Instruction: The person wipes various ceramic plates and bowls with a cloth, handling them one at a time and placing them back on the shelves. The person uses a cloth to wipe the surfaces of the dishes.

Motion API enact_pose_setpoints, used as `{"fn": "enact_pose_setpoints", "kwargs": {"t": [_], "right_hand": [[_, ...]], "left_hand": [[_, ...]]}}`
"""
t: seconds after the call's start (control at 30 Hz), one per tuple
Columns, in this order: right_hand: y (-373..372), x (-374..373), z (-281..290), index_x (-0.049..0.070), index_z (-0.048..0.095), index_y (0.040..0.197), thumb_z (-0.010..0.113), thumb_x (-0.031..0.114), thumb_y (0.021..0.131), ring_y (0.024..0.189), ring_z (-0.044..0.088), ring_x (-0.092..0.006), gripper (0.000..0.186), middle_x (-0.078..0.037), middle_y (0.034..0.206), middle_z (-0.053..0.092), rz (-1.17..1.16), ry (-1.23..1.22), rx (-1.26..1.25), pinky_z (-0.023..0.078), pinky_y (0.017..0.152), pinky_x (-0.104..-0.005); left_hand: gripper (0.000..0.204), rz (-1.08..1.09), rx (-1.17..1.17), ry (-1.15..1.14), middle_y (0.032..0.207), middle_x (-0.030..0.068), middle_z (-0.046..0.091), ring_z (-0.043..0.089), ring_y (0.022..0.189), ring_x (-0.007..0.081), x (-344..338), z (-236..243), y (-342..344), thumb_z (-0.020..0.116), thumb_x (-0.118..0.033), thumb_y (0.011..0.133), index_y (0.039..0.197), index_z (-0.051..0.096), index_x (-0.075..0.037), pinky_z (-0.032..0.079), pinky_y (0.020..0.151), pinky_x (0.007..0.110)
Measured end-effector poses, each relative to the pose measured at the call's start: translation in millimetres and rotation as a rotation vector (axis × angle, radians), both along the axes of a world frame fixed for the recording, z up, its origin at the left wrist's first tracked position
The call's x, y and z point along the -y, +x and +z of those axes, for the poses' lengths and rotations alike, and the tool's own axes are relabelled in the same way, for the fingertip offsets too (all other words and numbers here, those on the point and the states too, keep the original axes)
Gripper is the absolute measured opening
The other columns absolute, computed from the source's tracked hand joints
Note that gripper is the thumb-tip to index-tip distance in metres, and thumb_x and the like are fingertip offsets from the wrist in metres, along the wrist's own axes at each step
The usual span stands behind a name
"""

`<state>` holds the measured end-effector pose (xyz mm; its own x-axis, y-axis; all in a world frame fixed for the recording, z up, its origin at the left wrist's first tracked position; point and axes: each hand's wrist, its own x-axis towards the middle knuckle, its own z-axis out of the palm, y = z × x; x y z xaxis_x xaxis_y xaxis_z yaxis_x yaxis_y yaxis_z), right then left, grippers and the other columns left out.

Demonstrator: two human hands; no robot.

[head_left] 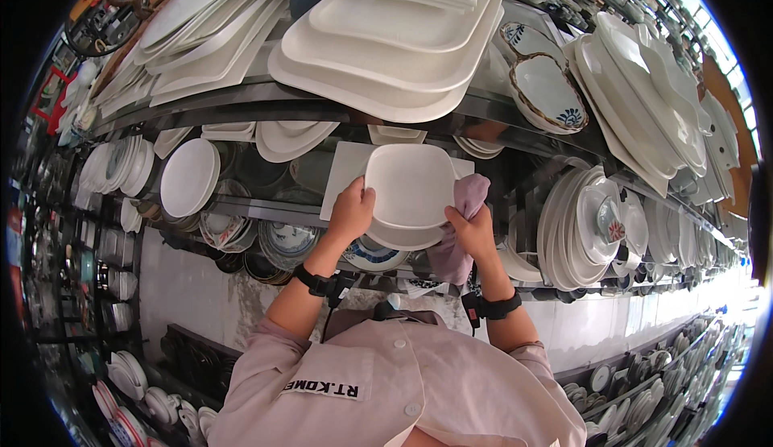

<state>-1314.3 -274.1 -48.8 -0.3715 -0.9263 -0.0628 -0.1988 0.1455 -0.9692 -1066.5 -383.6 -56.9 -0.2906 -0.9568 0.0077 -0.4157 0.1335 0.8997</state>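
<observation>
In front of me is a white square plate (409,183) with rounded corners, its face turned up toward me. My left hand (352,209) is closed on its left edge, the thumb lying along the rim. A crumpled mauve cloth (452,258) is in my right hand (473,228), whose thumb touches the plate's right edge; part of the cloth stands up above the fingers. Below the square plate shows the curved rim of another white dish (400,239). A flat white square plate (345,169) lies behind on the shelf, partly covered.
Stacked white trays (386,60) jut over the upper shelf edge. Leaning plates (201,44) stand upper left, and oval platters (636,101) upper right with blue-patterned dishes (547,88). Plate stacks (568,225) fill the lower shelf at right. Tableware racks (644,399) stand behind me.
</observation>
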Motion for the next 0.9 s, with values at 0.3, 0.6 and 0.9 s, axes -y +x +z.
{"fn": "enact_pose_setpoints", "kwargs": {"t": [0.3, 0.6, 0.9], "right_hand": [[-5, 9, -7, -0.005, 0.065, 0.114, 0.073, 0.014, 0.084, 0.094, 0.068, -0.0187, 0.037, -0.011, 0.101, 0.073, 0.023, -0.055, 0.135, 0.053, 0.082, -0.0337], [-9, 11, -11, -0.004, 0.066, 0.113, 0.073, 0.015, 0.088, 0.095, 0.067, -0.0156, 0.031, -0.008, 0.103, 0.072, 0.053, 0.011, 0.237, 0.052, 0.083, -0.0318], [-17, 6, -4, -0.005, 0.066, 0.118, 0.071, 0.022, 0.093, 0.100, 0.067, -0.0171, 0.037, -0.010, 0.109, 0.073, 0.025, 0.028, 0.165, 0.052, 0.086, -0.0315]], "left_hand": [[0.034, 0.035, 0.007, 0.059, 0.089, 0.0215, 0.072, 0.070, 0.083, 0.0369, 2, -5, -2, 0.052, -0.020, 0.096, 0.122, 0.061, 0.000, 0.053, 0.077, 0.043], [0.043, 0.051, -0.090, 0.197, 0.102, 0.0219, 0.072, 0.071, 0.091, 0.0326, 5, -6, 0, 0.056, -0.025, 0.097, 0.129, 0.057, 0.003, 0.054, 0.084, 0.040], [0.047, 0.054, -0.109, 0.195, 0.101, 0.0213, 0.072, 0.071, 0.091, 0.0311, 5, -9, 0, 0.058, -0.029, 0.097, 0.130, 0.054, 0.004, 0.054, 0.082, 0.039]]}}
